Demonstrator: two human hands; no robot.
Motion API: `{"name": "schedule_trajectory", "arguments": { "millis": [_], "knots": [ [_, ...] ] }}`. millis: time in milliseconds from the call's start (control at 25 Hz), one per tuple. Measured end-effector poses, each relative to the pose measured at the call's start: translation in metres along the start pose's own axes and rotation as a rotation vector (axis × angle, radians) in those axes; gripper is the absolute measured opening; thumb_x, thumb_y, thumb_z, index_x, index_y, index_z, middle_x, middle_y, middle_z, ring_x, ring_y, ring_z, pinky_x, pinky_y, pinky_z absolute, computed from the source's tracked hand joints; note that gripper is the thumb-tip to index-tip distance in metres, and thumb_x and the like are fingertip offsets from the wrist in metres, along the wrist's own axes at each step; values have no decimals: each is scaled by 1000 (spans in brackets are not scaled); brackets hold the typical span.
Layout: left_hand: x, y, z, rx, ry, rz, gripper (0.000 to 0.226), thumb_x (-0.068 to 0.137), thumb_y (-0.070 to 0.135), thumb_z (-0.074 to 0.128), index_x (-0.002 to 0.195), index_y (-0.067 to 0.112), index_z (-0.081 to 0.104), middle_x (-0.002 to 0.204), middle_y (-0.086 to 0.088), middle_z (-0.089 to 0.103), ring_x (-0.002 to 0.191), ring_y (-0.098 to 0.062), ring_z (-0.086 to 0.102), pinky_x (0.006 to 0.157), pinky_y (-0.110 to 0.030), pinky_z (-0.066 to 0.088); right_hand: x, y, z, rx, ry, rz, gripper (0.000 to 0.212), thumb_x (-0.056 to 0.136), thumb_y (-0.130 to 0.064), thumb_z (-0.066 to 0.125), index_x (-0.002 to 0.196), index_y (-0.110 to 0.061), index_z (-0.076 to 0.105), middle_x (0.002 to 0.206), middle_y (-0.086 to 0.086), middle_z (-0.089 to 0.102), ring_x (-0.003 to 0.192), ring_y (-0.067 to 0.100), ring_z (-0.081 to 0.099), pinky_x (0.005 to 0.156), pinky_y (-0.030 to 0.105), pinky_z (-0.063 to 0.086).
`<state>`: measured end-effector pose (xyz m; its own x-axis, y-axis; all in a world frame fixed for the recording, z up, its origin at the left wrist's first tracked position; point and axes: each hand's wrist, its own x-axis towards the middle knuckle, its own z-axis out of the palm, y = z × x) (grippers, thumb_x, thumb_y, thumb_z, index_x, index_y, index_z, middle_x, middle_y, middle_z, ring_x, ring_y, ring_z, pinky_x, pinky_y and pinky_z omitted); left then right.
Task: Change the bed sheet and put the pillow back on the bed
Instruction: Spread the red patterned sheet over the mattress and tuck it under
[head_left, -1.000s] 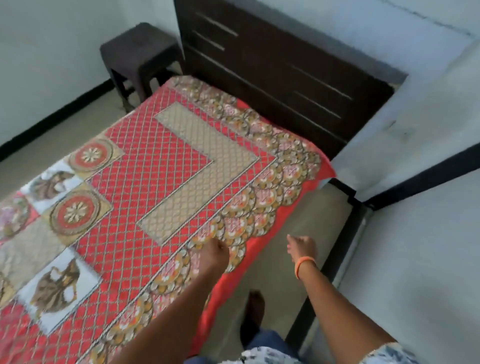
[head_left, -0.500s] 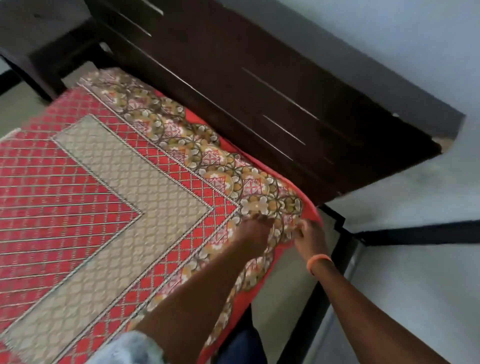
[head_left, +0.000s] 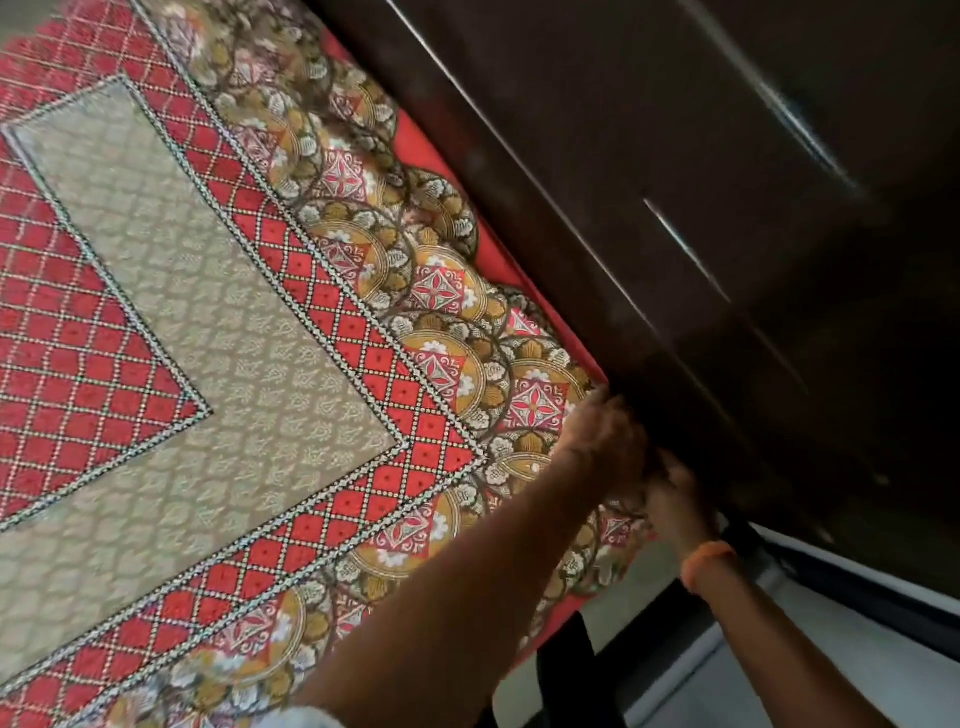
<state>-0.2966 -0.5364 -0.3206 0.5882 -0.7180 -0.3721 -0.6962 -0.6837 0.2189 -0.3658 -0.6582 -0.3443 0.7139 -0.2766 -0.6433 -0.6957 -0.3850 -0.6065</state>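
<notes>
A red bed sheet (head_left: 249, 332) with a diamond lattice, a beige band and a gold floral border covers the bed. Both my hands work at its corner by the dark wooden headboard (head_left: 727, 208). My left hand (head_left: 605, 441) has its fingers curled into the sheet's corner right at the headboard's base. My right hand (head_left: 675, 499), with an orange band on the wrist, grips the sheet's edge just below and beside it. The fingertips of both hands are hidden in shadow. No pillow is in view.
The headboard runs diagonally across the upper right. A light wall (head_left: 857, 623) with a dark skirting stripe (head_left: 857, 571) stands close on the right, leaving a narrow floor strip (head_left: 639, 571) beside the bed. The sheet's red edge hangs over the bed's side.
I have leaned closer to the headboard. Both hands have moved up along the sheet's border to the corner at the headboard's base and now grip the sheet there.
</notes>
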Motion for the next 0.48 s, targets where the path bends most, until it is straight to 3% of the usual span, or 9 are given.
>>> {"name": "schedule_trajectory", "arguments": {
  "millis": [80, 160, 280, 400, 480],
  "knots": [
    [-12, -3, 6, 15, 42, 16, 37, 93, 50, 49, 118, 30, 68, 119, 12, 67, 126, -16, 50, 112, -37, 26, -5, -3, -1, 66, -122, 16, 29, 72, -24, 56, 91, -36, 74, 89, -17, 71, 90, 16, 64, 85, 37, 47],
    [-29, -1, 0, 10, 75, 10, 34, 96, 44, 47, 118, 28, 68, 118, 9, 68, 124, -19, 50, 110, -37, 28, -17, -3, 0, 72, -220, 51, 40, 63, -20, 57, 90, -44, 73, 81, -19, 70, 81, 12, 61, 78, 36, 46],
    [-58, 5, 5, -80, -21, -64, 33, 97, 38, 46, 112, 20, 70, 111, -1, 70, 115, -25, 56, 102, -38, 35, -38, 4, 14, 75, -362, 110, 38, 68, -14, 63, 93, -40, 74, 103, -7, 73, 102, 23, 65, 92, 43, 51],
    [-81, 0, 20, -131, -130, -82, 34, 94, 38, 45, 100, 17, 71, 101, -3, 70, 103, -27, 58, 91, -39, 38, -46, 14, 27, -8, -465, 119, 18, 74, -28, 65, 84, -38, 75, 98, -2, 74, 101, 28, 67, 93, 50, 51],
    [-84, -7, 26, -117, -178, -73, 32, 96, 38, 44, 103, 21, 69, 106, 1, 69, 106, -23, 57, 91, -37, 38, -46, 13, 30, 107, -382, 162, 8, 83, -30, 68, 82, -30, 76, 93, 0, 75, 101, 31, 67, 94, 52, 50]
  ]
}}
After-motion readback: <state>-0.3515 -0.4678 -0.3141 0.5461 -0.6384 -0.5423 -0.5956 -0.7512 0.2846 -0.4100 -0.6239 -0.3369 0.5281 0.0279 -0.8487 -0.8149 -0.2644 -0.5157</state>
